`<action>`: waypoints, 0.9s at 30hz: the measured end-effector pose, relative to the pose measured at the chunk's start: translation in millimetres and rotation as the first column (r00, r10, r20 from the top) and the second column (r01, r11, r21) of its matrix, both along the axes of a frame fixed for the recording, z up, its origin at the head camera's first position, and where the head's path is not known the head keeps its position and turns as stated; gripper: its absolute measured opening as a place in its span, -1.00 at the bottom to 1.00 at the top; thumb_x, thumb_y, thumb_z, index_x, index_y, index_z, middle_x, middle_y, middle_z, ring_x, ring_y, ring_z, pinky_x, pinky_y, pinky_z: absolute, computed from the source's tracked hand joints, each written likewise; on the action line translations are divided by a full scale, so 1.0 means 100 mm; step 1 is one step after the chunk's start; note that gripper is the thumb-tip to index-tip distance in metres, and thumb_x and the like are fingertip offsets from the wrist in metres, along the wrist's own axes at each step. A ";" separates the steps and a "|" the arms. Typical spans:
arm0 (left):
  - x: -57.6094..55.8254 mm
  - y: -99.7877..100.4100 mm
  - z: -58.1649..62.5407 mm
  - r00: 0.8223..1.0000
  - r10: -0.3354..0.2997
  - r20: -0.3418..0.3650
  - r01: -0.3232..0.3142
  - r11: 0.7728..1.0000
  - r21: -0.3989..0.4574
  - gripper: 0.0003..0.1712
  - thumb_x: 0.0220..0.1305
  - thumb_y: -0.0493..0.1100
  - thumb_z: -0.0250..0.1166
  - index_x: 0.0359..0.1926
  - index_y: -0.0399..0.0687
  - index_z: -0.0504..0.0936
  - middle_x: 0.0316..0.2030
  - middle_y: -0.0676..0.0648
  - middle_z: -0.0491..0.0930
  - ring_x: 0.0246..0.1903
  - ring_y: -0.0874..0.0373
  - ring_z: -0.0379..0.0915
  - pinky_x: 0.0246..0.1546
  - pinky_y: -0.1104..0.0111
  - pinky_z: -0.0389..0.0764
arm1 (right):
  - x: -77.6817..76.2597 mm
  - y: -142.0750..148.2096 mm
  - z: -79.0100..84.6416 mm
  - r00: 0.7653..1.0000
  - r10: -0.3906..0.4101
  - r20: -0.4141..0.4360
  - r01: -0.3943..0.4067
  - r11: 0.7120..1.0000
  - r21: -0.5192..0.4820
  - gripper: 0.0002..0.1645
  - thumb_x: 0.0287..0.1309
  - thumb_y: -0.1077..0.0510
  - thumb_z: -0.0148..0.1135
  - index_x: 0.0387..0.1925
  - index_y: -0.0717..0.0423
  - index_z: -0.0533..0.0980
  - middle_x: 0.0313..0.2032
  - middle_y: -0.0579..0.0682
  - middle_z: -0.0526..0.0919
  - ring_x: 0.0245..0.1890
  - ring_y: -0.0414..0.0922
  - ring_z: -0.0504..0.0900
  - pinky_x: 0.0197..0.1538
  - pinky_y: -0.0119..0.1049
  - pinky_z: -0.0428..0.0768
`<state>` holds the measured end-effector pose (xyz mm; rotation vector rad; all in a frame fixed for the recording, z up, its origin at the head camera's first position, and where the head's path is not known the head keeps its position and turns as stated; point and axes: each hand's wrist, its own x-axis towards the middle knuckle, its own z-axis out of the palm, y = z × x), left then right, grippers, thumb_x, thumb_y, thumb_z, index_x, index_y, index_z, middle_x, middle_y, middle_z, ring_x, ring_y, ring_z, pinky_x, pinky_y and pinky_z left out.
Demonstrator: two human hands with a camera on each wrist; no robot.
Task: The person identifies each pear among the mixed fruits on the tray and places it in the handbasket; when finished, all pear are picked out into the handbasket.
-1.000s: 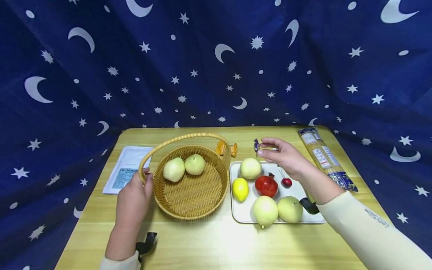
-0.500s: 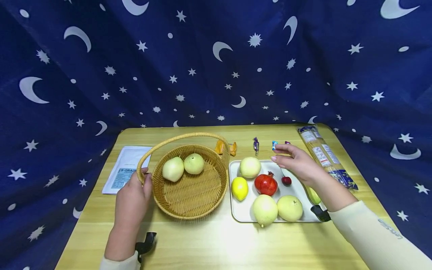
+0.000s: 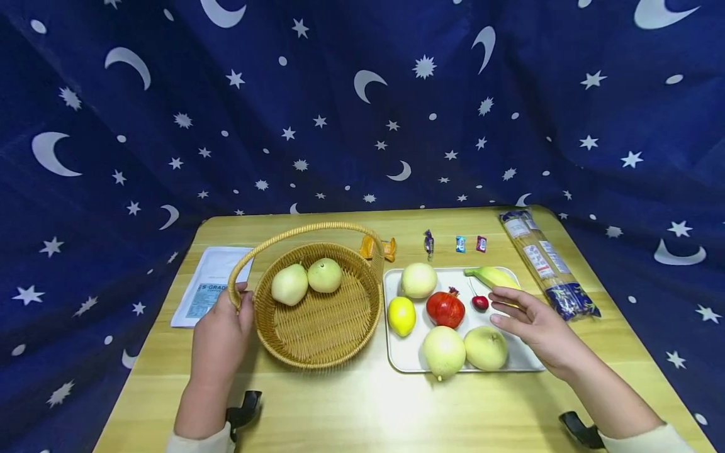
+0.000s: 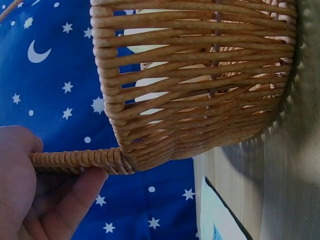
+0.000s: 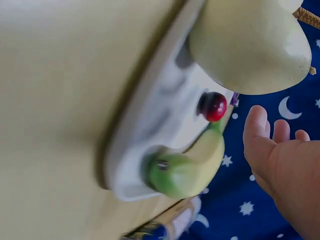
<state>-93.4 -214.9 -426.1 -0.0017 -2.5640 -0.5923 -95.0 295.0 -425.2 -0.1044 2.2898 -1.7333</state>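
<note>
My left hand (image 3: 219, 336) grips the handle (image 4: 75, 159) of a round wicker basket (image 3: 323, 362) at its left side. Two pale green pears (image 3: 290, 284) lie inside the basket. Over the right part of a white tray (image 3: 404, 362), my right hand (image 3: 540, 327) hovers with relaxed fingers and nothing in them. Its fingertips are close to a red cherry (image 3: 479, 303) and a pale green pear (image 3: 486, 348). Also on the tray are a banana (image 3: 494, 277), a pomegranate (image 3: 445, 308), a lemon (image 3: 401, 316) and two more pale round fruits (image 3: 444, 352).
Behind the tray lie small wrapped candies: purple (image 3: 428, 243), blue (image 3: 460, 244) and dark red (image 3: 481, 243). Orange wrapped pieces (image 3: 388, 249) sit behind the basket. A spaghetti pack (image 3: 544, 261) lies at the right, a white coffee pouch (image 3: 206, 296) at the left. A starry curtain (image 3: 317, 163) backs the table.
My right hand has moved from near the purple candy at the back, right and toward me, over the tray's right side. The banana and two candies now show. My left hand stays on the handle.
</note>
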 end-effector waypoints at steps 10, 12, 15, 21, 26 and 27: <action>0.00 0.01 0.01 1.000 -0.007 -0.004 0.007 1.000 -0.001 -0.67 0.40 -0.11 0.16 0.03 -0.26 0.52 -0.50 -0.25 0.63 -0.69 -0.12 0.46 -0.67 -0.02 0.40 | 0.34 0.14 -0.25 0.998 -0.042 0.041 0.046 0.996 -0.082 -0.30 0.32 0.27 0.14 0.37 0.36 0.08 0.18 -0.32 0.40 0.13 -0.44 0.42 0.02 -0.56 0.44; 0.01 0.01 0.01 1.000 -0.002 0.002 0.002 1.000 0.001 -0.67 0.40 -0.10 0.15 0.03 -0.26 0.52 -0.50 -0.25 0.63 -0.70 -0.11 0.45 -0.67 -0.01 0.40 | 0.37 0.13 -0.28 0.998 -0.038 0.047 0.041 0.998 -0.057 -0.26 0.31 0.25 0.17 0.38 0.35 0.07 0.24 -0.22 0.37 0.13 -0.48 0.40 0.02 -0.55 0.45; 0.01 0.01 0.01 1.000 0.006 0.007 -0.006 1.000 0.001 -0.67 0.40 -0.10 0.15 0.03 -0.25 0.51 -0.48 -0.25 0.63 -0.69 -0.11 0.46 -0.67 -0.01 0.40 | 0.39 0.11 -0.31 0.998 -0.034 0.062 0.036 0.999 -0.033 -0.21 0.27 0.22 0.22 0.40 0.33 0.06 0.34 0.06 0.27 0.11 -0.51 0.38 0.01 -0.51 0.46; 0.00 0.01 0.01 1.000 0.005 -0.010 -0.005 1.000 -0.007 -0.69 0.39 -0.13 0.16 0.02 -0.25 0.52 -0.49 -0.24 0.64 -0.71 -0.08 0.44 -0.69 0.01 0.38 | 0.39 0.09 -0.37 0.995 -0.024 0.099 0.027 0.999 -0.024 -0.12 0.20 0.22 0.29 0.42 0.28 0.05 0.39 0.32 0.08 0.10 -0.49 0.34 0.01 -0.49 0.45; 0.00 0.01 0.01 1.000 0.006 -0.018 -0.006 1.000 -0.011 -0.69 0.39 -0.13 0.16 0.01 -0.26 0.52 -0.52 -0.23 0.62 -0.74 -0.04 0.39 -0.71 0.02 0.36 | 0.39 0.07 -0.43 0.993 -0.020 0.119 0.023 0.999 -0.023 -0.03 0.11 0.25 0.36 0.43 0.23 0.03 0.37 0.31 0.12 0.20 -0.26 0.34 0.00 -0.43 0.48; 0.00 0.01 0.02 1.000 0.006 -0.018 -0.006 1.000 -0.010 -0.69 0.39 -0.12 0.16 0.01 -0.26 0.52 -0.51 -0.24 0.63 -0.74 -0.05 0.40 -0.71 0.02 0.36 | 0.39 0.06 -0.43 0.993 -0.018 0.121 0.021 1.000 -0.023 -0.01 0.09 0.25 0.38 0.44 0.22 0.03 0.36 0.32 0.13 0.24 -0.17 0.33 0.00 -0.41 0.49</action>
